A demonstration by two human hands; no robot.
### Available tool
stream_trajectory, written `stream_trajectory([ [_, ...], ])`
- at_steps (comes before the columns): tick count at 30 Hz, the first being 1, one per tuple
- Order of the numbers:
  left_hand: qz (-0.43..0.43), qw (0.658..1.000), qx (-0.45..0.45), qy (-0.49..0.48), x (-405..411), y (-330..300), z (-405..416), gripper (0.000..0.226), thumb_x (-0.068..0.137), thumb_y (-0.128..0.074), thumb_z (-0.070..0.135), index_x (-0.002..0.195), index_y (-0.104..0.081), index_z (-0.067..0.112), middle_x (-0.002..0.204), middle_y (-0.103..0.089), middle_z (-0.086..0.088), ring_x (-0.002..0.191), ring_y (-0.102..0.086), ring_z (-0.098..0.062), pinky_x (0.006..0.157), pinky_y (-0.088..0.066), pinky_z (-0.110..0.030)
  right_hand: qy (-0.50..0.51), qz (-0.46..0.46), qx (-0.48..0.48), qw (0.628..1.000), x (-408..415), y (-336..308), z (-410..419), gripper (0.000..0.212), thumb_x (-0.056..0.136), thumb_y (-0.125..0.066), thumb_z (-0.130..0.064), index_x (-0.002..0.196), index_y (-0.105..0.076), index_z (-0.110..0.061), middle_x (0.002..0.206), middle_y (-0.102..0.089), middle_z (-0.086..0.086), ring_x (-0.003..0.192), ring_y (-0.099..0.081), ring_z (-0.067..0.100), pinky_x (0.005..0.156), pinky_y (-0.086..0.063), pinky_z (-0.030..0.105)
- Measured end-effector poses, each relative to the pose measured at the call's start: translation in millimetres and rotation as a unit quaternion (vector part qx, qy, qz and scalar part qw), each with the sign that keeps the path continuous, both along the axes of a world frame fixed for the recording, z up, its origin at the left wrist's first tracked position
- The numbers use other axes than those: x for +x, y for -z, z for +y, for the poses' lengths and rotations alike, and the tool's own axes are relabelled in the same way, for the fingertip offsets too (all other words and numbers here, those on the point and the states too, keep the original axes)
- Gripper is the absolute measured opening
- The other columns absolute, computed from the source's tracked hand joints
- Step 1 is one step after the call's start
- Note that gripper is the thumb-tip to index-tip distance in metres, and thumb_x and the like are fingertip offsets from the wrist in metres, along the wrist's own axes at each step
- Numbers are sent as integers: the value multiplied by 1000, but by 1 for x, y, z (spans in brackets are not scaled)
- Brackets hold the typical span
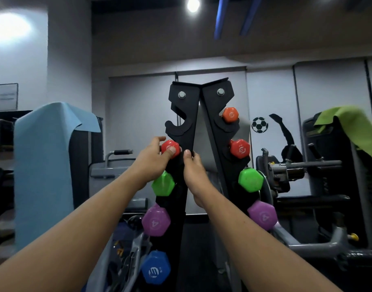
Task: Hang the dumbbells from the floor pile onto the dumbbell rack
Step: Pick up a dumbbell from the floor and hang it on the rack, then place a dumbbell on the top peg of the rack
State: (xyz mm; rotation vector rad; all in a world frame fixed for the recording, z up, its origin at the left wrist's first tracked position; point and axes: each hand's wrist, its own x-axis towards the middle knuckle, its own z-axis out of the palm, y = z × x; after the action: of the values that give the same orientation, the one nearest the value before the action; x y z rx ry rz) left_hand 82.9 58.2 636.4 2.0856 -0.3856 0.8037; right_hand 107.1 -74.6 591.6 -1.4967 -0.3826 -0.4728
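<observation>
A black upright dumbbell rack [181,106] stands straight ahead, its two side plates meeting at the top. My left hand [152,160] grips the end of a red dumbbell [169,147] at the second hook on the left side. My right hand [193,173] holds the edge of the left rack plate, thumb on its front. Below the red dumbbell hang a green dumbbell [163,184], a purple dumbbell [156,221] and a blue dumbbell [155,268]. On the right side hang an orange dumbbell [230,114], a second red dumbbell [239,149], a second green dumbbell [250,179] and a second purple dumbbell [263,216]. The top left hook holds nothing.
A gym machine draped with a blue towel [43,165] stands at the left. Another machine with a green towel [349,127] stands at the right. Grey machine frames [307,165] crowd the floor behind and beside the rack. A football sticker [259,124] marks the wall.
</observation>
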Motion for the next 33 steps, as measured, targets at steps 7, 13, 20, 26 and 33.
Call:
stream_trajectory([
  [7, -21, 998, 23, -47, -30, 16, -7, 73, 101, -67, 46, 162, -33, 26, 149, -58, -3, 126, -56, -17, 105, -47, -36, 14, -4, -37, 999, -21, 6, -10, 66, 107, -40, -57, 165, -23, -31, 165, -41, 1, 149, -41, 21, 120, -35, 39],
  [13, -141, 988, -4, -61, -88, 101, -12, 60, 99, -71, 35, 154, -47, 27, 144, -57, 7, 123, -48, 1, 98, -37, -13, 35, -31, -64, 997, -57, 60, -18, 56, 110, -44, -48, 160, -36, -25, 152, -50, -7, 128, -45, 3, 105, -33, 24],
  [20, -66, 995, 67, -39, -124, 265, -25, 53, 97, -66, 39, 147, -53, 27, 142, -58, 9, 133, -54, -9, 112, -47, -48, 54, 70, -159, 983, -109, 218, -32, 53, 109, -47, -47, 157, -41, -24, 155, -50, -1, 139, -50, 12, 120, -39, 39],
  [26, 121, 975, 183, -43, -146, 391, -26, 61, 94, -61, 45, 149, -50, 21, 139, -59, -8, 126, -60, -30, 105, -50, -52, 40, 231, -261, 936, -154, 357, -51, 57, 109, -46, -42, 160, -33, -20, 160, -44, 8, 146, -44, 22, 121, -35, 39],
  [33, 549, 750, 367, 8, -161, 580, -49, 103, 100, -62, 44, 168, 10, 18, 172, -10, -28, 149, -38, -48, 118, -40, -56, -57, 424, -463, 776, -157, 507, -71, 68, 107, -51, -37, 162, -22, -9, 160, -41, 21, 130, -54, 33, 95, -42, 31],
])
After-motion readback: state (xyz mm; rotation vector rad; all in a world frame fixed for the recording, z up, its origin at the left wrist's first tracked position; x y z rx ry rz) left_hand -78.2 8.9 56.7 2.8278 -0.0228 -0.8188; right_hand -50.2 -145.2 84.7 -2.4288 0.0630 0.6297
